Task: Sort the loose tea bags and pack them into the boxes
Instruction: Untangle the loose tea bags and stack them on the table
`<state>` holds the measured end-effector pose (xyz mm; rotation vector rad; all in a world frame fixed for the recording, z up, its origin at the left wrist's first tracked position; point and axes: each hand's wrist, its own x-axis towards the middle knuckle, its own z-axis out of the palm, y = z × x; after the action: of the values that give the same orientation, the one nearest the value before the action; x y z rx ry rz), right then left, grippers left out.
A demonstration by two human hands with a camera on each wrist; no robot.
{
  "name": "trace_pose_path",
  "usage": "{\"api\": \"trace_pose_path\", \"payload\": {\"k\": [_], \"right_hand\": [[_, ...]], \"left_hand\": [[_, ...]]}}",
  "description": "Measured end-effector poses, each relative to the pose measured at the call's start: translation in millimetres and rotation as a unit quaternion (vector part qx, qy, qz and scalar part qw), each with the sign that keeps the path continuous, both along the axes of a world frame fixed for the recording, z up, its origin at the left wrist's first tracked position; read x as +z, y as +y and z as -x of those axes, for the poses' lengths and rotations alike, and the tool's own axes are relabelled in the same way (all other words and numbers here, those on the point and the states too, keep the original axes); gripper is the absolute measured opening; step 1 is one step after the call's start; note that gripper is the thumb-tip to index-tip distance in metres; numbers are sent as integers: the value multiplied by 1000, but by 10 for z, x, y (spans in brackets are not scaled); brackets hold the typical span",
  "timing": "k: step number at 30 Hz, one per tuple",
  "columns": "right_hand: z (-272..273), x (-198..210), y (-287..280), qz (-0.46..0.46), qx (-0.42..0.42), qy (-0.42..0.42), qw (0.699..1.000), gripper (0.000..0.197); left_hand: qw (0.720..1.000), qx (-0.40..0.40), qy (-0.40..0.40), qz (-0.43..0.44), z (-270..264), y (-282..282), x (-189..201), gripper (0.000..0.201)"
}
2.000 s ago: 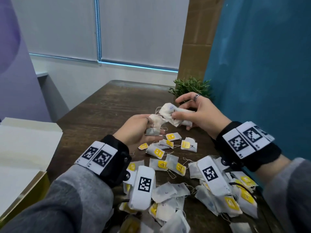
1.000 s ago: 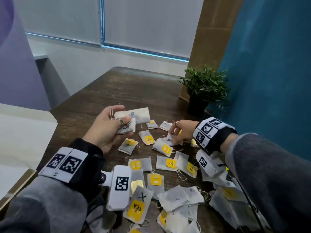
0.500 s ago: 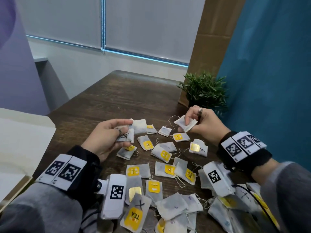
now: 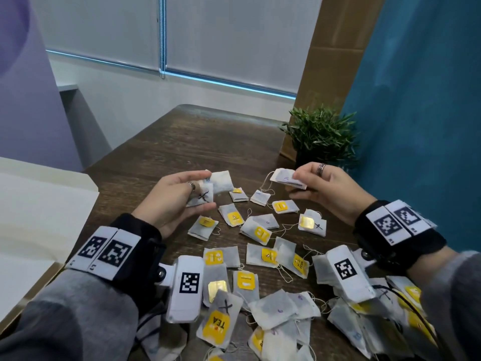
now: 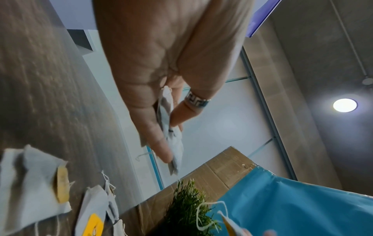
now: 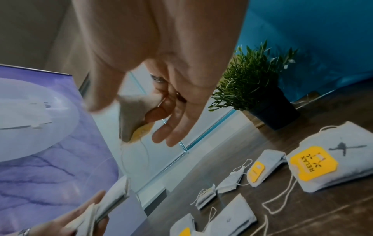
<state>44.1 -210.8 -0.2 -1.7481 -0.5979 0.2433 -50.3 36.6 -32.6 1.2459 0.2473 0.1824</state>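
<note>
Many loose tea bags [image 4: 260,233] with yellow tags lie spread over the dark wooden table [image 4: 166,142]. My left hand [image 4: 205,191] hovers above the far left of the spread. It grips a small stack of tea bags [image 4: 221,181], the front one marked with a black X. The left wrist view shows that stack [image 5: 175,146] edge-on between thumb and fingers. My right hand [image 4: 295,185] is raised at the far right and pinches one tea bag [image 4: 283,178], whose string dangles. In the right wrist view this bag [image 6: 129,127] shows a yellow tag underneath.
A pale open box [image 4: 39,204] with a golden rim sits off the table's left edge. A small potted plant [image 4: 320,136] stands at the far right, in front of a cardboard panel [image 4: 330,48] and a teal wall. Bare tabletop lies beyond the hands.
My right hand went down to the table, picked up one tea bag and lifted it. My left hand kept hold of its stack and barely moved.
</note>
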Motion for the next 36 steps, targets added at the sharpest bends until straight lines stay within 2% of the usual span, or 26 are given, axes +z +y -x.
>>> {"api": "trace_pose_path", "payload": {"k": [4,6,8,9,12,16,18,20,24,26,27,31,34,36], "right_hand": [[-113,-72,95,24,5,71,997,22],[-185,-157,191,76,18,137,987,32],[-223,-258,303,179,38,155,971,42],[-242,-307,350,247,44,138,958,44],[-299,-406,444,427,65,9,902,44],[-342,-388,460,510,73,-70,854,24],[-375,-355,418,532,58,-98,839,15],[-400,-268,360,522,28,-133,842,18],[-351,34,389,381,-22,-196,903,17],[-253,134,573,325,15,-215,921,16],[-189,155,701,323,56,-213,920,15],[-65,-50,1229,437,221,-162,857,11],[-46,-240,1467,503,251,-169,809,14],[-29,-301,1535,522,248,-192,793,15]], "left_hand": [[1000,-5,-5,-8,3,37,-10,38],[1000,-8,-2,-9,10,56,-7,38],[1000,-9,1,-11,14,82,-7,40],[1000,-9,-1,-11,14,98,-6,40],[1000,-4,-7,-15,10,135,-3,41],[1000,-1,-7,-26,20,165,0,40],[999,3,-3,-34,27,200,-2,40],[999,5,9,-52,31,240,-10,39],[996,27,28,-84,28,279,-38,37],[995,49,25,-78,13,284,-56,37],[996,60,22,-68,8,285,-61,38],[994,104,9,-32,-25,254,-64,39],[991,127,4,-32,-43,226,-87,38],[990,134,1,-37,-51,232,-104,37]]}}
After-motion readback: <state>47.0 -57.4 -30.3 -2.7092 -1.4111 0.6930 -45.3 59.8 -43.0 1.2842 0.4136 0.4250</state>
